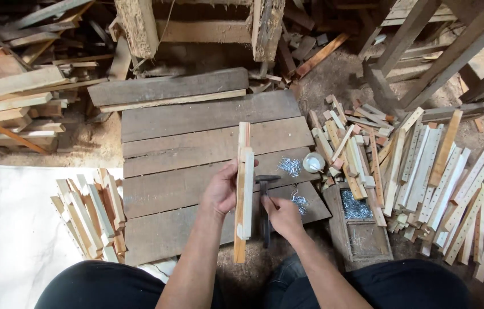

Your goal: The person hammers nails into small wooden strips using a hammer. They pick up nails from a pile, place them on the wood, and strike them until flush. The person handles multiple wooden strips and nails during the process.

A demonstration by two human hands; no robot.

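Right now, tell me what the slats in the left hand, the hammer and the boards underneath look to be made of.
The slats in the left hand look like pale, raw, unfinished wood with visible grain. The hammer in the right hand has a dark head, probably metal; its handle is too dark to judge. The boards look like weathered grey-brown rough planks, with gaps between them.

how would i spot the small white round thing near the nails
Start at the dark plank platform in the middle. At its right edge, beside the loose nails, sits a small white round container. It is the only round thing among straight wood strips.
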